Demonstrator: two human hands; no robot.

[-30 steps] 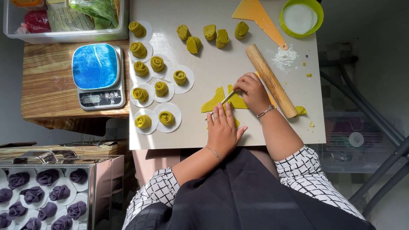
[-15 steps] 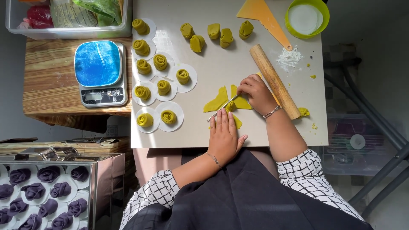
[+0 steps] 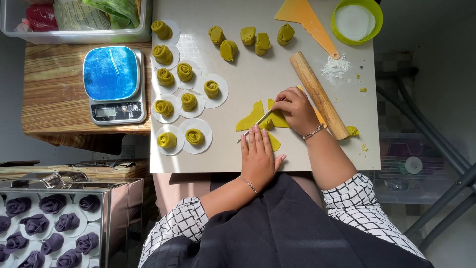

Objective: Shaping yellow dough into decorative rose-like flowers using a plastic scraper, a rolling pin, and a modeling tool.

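The right hand (image 3: pixel 297 108) pinches a thin metal blade (image 3: pixel 255 125) between its fingers, the blade slanting toward 8 o'clock across a flat sheet of yellow-green dough (image 3: pixel 254 117) near the middle of the table (image 3: pixel 258 69). The left hand (image 3: pixel 259 155) lies flat at 6 o'clock of the dough, fingers straight and close together, fingertips on the sheet. A wooden rolling pin (image 3: pixel 318 94) lies just at 3 o'clock of the right hand; rolled dough roses (image 3: pixel 184 72) on paper rounds sit at 9 o'clock
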